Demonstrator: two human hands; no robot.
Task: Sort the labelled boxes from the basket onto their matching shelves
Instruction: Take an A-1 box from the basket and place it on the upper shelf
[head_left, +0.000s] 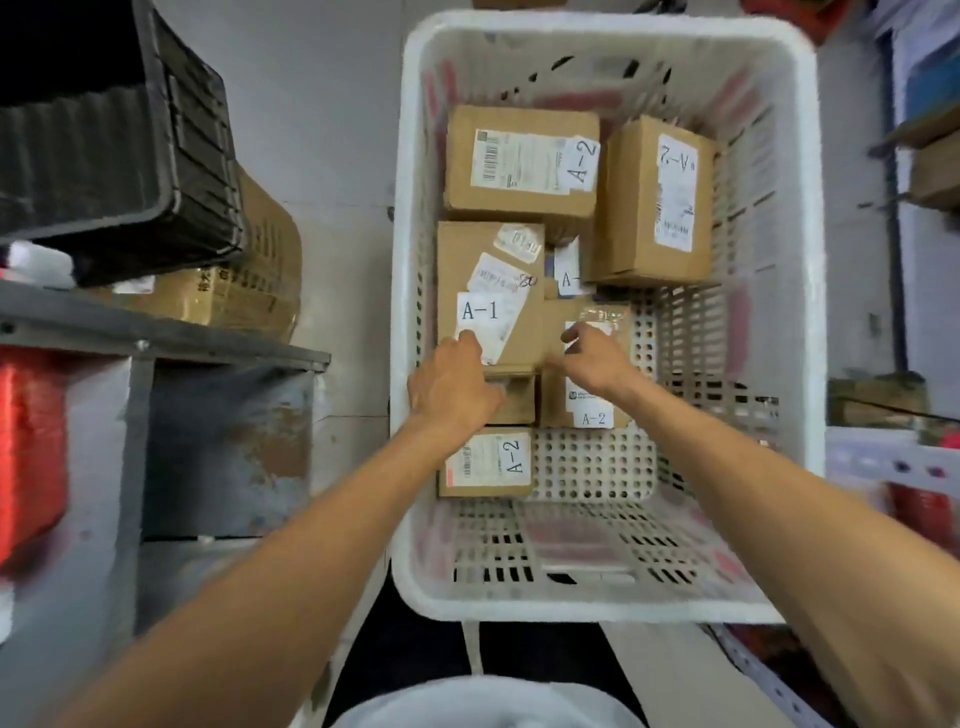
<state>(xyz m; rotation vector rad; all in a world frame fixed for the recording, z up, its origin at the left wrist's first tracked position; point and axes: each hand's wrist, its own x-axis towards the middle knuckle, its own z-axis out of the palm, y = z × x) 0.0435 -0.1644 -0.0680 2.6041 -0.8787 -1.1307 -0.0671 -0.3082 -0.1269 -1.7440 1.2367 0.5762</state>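
1. The near edge of the flat brown cardboard box labelled A-1 (488, 291) is gripped by the curled left hand (452, 387), inside the white perforated plastic basket (813, 312).
2. Bent fingers of the right hand (597, 358) are laid on the small taped brown box (597, 317); a closed grip cannot be told.
3. Risk: the A-1 box is stacked on others and could be tipped if lifted by one edge.
4. Further in, two large A-2 cardboard boxes (519, 166) are packed close, so the lift is crowded.
5. A grey metal shelf (156, 332) is seen at left, a black plastic crate (104, 130) above it.

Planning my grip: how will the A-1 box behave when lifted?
Probably stiff: the A-1 box is square-edged cardboard. Likely light, being small beside the left hand gripping its near edge. It seems to overlap another box, which may shift.
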